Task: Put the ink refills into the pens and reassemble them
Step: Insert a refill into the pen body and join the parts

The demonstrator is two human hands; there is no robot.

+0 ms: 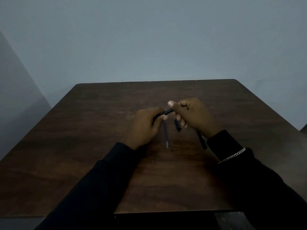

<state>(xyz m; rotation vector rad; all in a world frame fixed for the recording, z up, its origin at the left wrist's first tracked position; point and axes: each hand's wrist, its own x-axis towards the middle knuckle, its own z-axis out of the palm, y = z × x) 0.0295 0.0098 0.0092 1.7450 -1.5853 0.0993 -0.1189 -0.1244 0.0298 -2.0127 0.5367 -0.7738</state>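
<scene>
Left hand point(146, 125) and right hand point(194, 117) are each gripping, fingers point(181, 121) curled, one end of a black pen barrel point(168, 111), likely for twisting it together, while a blue ink refill point(166, 135) is lying on the table point(99, 130) just nearside of the left fingertips point(165, 117).

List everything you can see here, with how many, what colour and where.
pen barrel: one, black, gripped at both ends
ink refill: one, blue, lying flat below the barrel
small pen piece: one, black, right of the refill
second pen: one, black, partly hidden at the right wrist
table: one, dark brown
wall: one, blue-grey, behind the table
bracelet: one, silver, right wrist
sleeves: two, black
left hand: grips the barrel
right hand: pinches the barrel
</scene>
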